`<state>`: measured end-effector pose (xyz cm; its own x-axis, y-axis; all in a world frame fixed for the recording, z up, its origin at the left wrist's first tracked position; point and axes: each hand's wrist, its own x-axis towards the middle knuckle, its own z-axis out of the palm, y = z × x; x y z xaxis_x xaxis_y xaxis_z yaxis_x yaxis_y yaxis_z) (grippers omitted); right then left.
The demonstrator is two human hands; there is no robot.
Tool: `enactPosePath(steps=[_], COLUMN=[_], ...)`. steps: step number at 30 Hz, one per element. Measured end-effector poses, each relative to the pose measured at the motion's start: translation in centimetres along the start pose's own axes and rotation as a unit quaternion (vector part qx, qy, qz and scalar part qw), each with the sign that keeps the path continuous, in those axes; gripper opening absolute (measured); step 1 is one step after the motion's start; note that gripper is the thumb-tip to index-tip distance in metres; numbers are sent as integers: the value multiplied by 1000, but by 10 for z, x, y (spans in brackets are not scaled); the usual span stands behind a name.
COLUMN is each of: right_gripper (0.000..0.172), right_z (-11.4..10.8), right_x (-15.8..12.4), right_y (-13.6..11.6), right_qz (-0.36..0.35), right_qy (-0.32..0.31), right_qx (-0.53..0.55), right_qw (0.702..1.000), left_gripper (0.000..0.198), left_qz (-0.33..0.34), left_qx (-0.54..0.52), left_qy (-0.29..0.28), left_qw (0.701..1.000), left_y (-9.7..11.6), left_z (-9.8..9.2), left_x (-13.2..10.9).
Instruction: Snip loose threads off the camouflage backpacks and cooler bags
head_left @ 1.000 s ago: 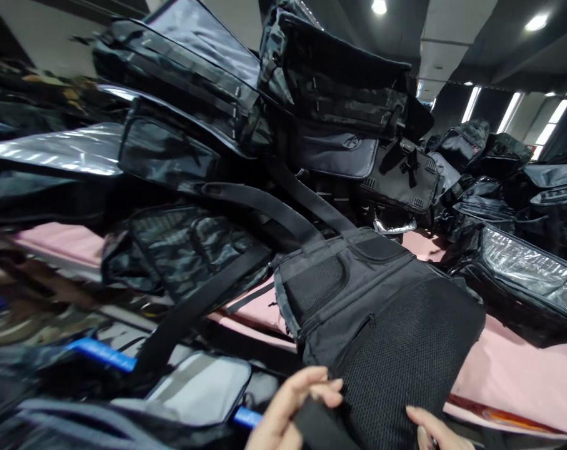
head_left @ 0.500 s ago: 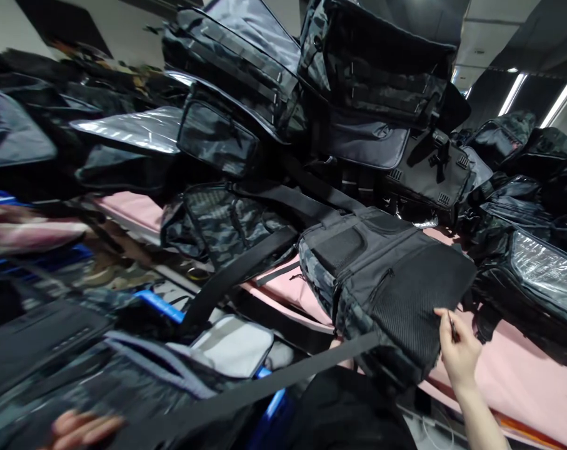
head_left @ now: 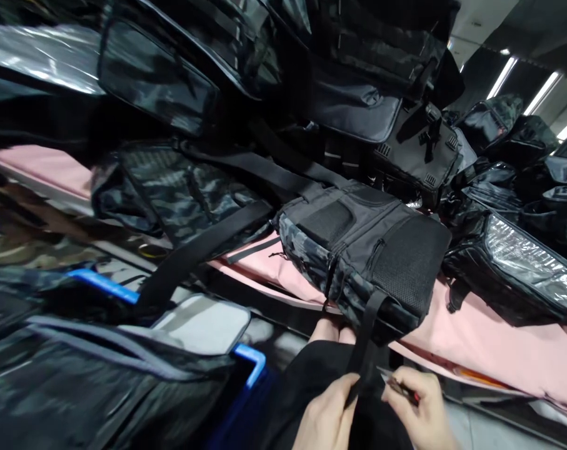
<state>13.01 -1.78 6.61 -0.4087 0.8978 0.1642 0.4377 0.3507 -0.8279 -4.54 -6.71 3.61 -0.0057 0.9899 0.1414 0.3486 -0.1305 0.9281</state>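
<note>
A black-and-grey camouflage backpack [head_left: 358,250] lies with its padded mesh back panel upward. From its lower edge a black webbing strap [head_left: 368,331] runs down toward my lap. My left hand [head_left: 327,412] grips the strap between thumb and fingers. Close by on the right, my right hand [head_left: 421,409] is closed on a small cutter [head_left: 402,389] with a dark body, a red spot and a pale pointed tip. The tip points at the strap, a little apart from it. The strap's lower end is hidden below my left hand.
Pink fabric [head_left: 489,344] covers the bench under the backpack. Camouflage bags [head_left: 189,187] are heaped behind, some with silvery linings [head_left: 527,256]. On the left are a dark bag with a grey-edged opening [head_left: 109,350] and a blue frame [head_left: 252,356].
My left hand has come from the lower left to the strap at my lap. My right hand has left the backpack's edge and moved down beside it. The view has shifted.
</note>
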Motion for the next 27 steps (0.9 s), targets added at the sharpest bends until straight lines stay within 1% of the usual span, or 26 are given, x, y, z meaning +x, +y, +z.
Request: enactPosePath(steps=[2,4,6,8,11,12,14,16,17,18,20,22,23,25,27], right_gripper=[38,40,41,41,40,40,39,38,37,37,37,36,34,26,22], right_z=[12,17,18,17,16,17,17,16,15,15,14,13,13,12,11], right_x=[-9,-11,-11,-9,-6,-5,-3,-2,-2,-2,-2,-3,-3,-5,-7], right_y=[2,5,8,10,13,14,15,14,12,10,6,3,2,0,0], right_qz=[39,88,121,134,157,169,189,185,175,164,153,162,167,169,158], right_qy=[-10,9,14,9,7,13,23,15,-2,-20,-46,-31,-13,14,18], right_qx=[11,24,37,50,57,54,55,80,99,119,147,164,169,173,165], right_qw=[999,996,992,990,986,984,980,979,980,979,976,973,971,970,973], left_gripper=[32,40,42,43,45,44,37,30,29,27,25,30,31,29,31], left_qz=[72,93,85,71,42,32,16,-8,-27,-54,-120,-179,-202,-238,-264], left_qx=[112,200,255,296,320,304,228,107,41,-20,-112,-166,-184,-224,-255], left_qy=[-29,-55,-76,-83,-90,-92,-91,-89,-91,-96,-105,-102,-92,-49,3], left_qw=[991,974,960,949,942,948,969,990,995,994,981,964,957,944,930], left_y=[-9,-15,-18,-20,-22,-22,-21,-16,-12,-8,-2,1,1,0,-3], left_z=[5,9,12,14,15,15,15,13,11,10,7,5,5,4,5], left_x=[-4,-7,-8,-9,-7,-6,-5,-3,-2,0,3,5,5,4,3])
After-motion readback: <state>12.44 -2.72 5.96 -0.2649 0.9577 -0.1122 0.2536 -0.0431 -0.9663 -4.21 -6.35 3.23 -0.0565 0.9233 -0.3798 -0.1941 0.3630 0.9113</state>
